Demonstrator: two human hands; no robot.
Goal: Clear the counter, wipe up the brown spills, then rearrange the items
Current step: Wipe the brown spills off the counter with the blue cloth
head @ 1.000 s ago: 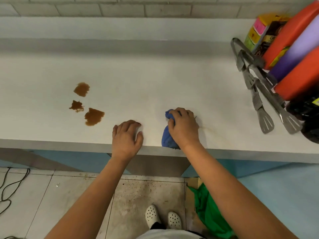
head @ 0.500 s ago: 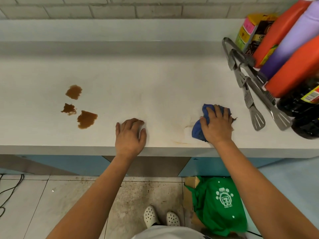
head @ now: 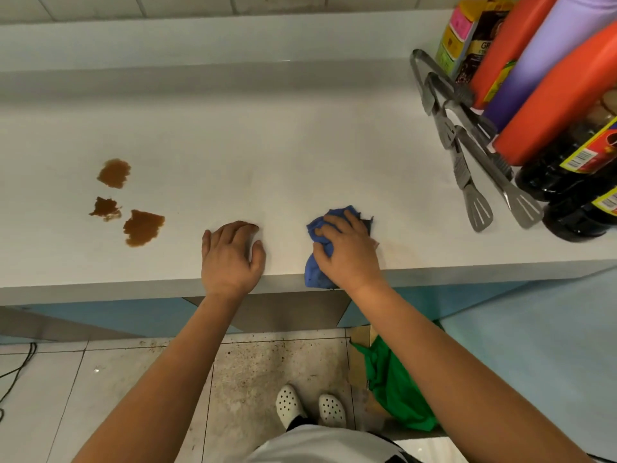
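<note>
1. The cloth (head: 319,259) is bunched at the counter's (head: 300,155) front edge, under the right hand (head: 347,259). It looks soft, light and limp, so it is best held as a wad, pressed from above.
2. Right fingers (head: 329,230) curl over the cloth, gripping it.
3. The left hand (head: 230,257) rests flat beside it — fingers together, holding nothing.
4. Three brown spills (head: 143,227) lie well left — unwiped.
</note>
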